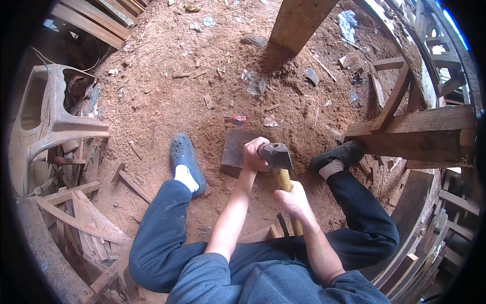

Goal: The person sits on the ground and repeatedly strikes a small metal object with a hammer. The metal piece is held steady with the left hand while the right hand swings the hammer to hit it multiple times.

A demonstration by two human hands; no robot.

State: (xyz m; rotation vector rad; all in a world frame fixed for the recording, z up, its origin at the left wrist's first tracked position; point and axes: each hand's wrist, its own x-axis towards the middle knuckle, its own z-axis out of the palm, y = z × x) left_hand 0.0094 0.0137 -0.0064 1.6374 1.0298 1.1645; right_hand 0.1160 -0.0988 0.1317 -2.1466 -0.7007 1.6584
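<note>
Our left hand (251,153) grips the hammer's head (276,155); our right hand (292,198) grips its handle (284,178). The head hides part of the dark block (235,148) beneath.

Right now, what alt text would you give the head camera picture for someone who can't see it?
A seated person's left hand grips the dark head of a hatchet over a flat wooden block, while the right hand holds its yellowish handle. Sawdust-covered ground and wood scraps surround their feet.
</note>
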